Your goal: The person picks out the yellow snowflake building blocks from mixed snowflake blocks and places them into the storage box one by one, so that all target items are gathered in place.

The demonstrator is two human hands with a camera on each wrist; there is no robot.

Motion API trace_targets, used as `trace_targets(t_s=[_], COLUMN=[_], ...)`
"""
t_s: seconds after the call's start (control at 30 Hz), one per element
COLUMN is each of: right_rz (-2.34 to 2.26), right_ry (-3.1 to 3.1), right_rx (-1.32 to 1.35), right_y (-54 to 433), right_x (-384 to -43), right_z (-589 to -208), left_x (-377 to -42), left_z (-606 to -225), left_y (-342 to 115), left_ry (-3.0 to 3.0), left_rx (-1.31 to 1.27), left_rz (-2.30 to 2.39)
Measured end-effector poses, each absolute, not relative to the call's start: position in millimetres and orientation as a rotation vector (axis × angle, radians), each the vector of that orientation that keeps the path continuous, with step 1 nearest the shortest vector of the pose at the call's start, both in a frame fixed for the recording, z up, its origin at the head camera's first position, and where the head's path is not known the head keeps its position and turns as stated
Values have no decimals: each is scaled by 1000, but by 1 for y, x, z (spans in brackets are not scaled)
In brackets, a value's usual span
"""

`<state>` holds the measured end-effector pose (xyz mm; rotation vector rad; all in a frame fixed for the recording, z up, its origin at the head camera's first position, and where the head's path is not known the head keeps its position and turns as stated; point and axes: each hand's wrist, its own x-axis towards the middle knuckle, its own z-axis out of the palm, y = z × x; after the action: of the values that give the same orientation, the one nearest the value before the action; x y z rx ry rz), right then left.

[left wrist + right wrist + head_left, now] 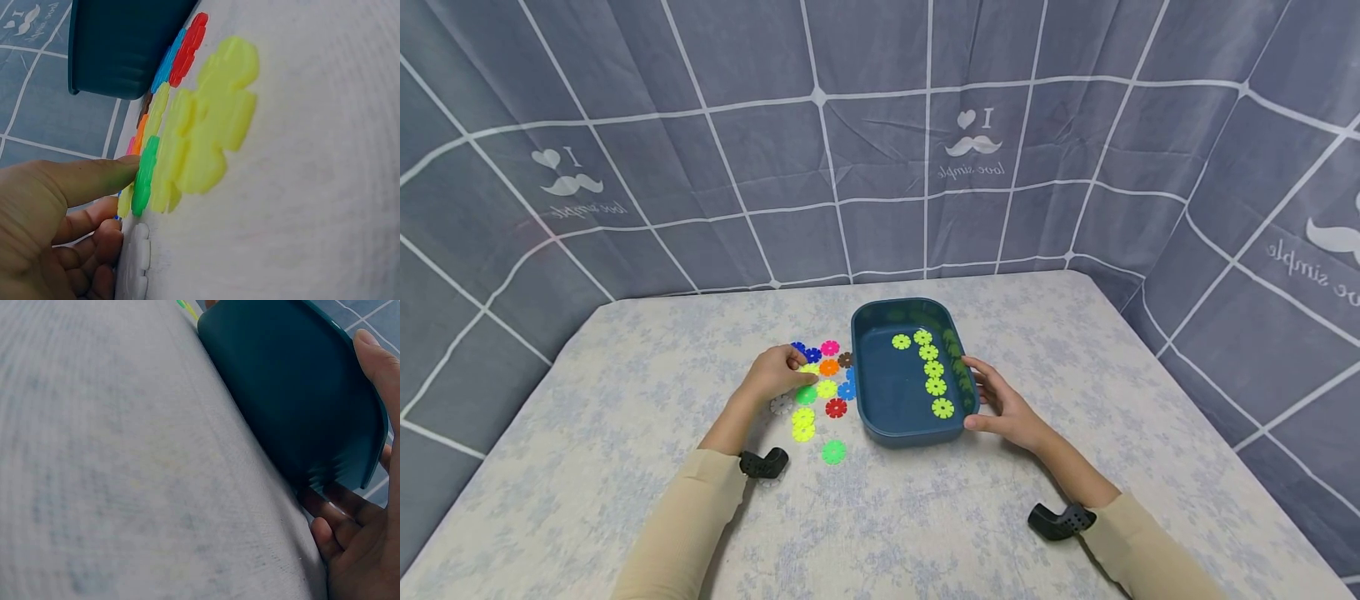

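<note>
My left hand [775,374] is over the group of notched plastic discs, its thumb and index finger around a yellow disc [810,367]. In the left wrist view, the thumb tip is right by a green disc [145,177], with two overlapping yellow discs [215,119] beside it. Dark teal, the plastic bin [883,375] stands right of the discs. Several yellow-green discs [933,368] lie in it, mostly in a row along its right side. My right hand [1003,407] holds the bin's right side, thumb at the rim [375,353] and fingers low against the outer wall.
Left of the bin, loose discs include a red disc [836,407], an orange disc [828,367], a pink disc [830,347] and a clear disc [781,405]. Nearer me lies a green disc [833,452]. A grey checked curtain [880,150] hangs behind the cloth-covered table [910,517].
</note>
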<state>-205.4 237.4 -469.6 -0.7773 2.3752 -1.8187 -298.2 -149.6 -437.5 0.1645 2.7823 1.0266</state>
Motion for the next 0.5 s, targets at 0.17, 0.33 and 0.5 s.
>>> trace_targets(t_s=[0.17, 0.33, 0.5], right_rz=[-1818, -1819, -1821], right_ry=[2376, 2378, 2373], right_rx=[-767, -759, -765], right_y=[237, 237, 237], right_x=[-205, -205, -205], right_z=[-469, -469, -469], left_x=[-298, -298, -300], left_z=[-439, -440, -440], left_y=[-150, -150, -151], left_ry=[2787, 2788, 2780], left_rx=[197, 235, 270], left_rz=[1048, 1068, 1092])
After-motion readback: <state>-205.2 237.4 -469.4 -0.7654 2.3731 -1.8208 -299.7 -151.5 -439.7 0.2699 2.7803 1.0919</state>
